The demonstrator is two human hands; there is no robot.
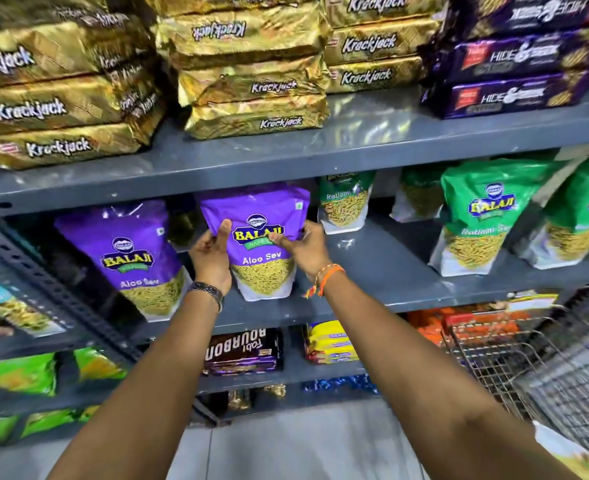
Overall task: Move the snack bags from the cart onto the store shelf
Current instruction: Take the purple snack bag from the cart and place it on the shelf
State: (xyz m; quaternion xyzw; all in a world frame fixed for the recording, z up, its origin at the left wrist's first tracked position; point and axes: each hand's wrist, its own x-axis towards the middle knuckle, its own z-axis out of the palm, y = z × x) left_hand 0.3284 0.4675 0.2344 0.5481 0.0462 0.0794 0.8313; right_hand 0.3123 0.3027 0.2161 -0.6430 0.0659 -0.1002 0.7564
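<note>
A purple Aloo Sev snack bag stands upright on the grey middle shelf. My left hand grips its left edge, thumb on the front. My right hand holds its right edge, thumb pressed on the logo. A second purple Aloo Sev bag stands to the left on the same shelf. The wire cart is at the lower right, with a corner of a green-yellow bag showing in it.
Green Ratlami Sev bags stand at the right of the same shelf, a smaller one behind. Gold Krackjack packs and purple Hide & Seek packs fill the shelf above. Bourbon packs lie on the shelf below.
</note>
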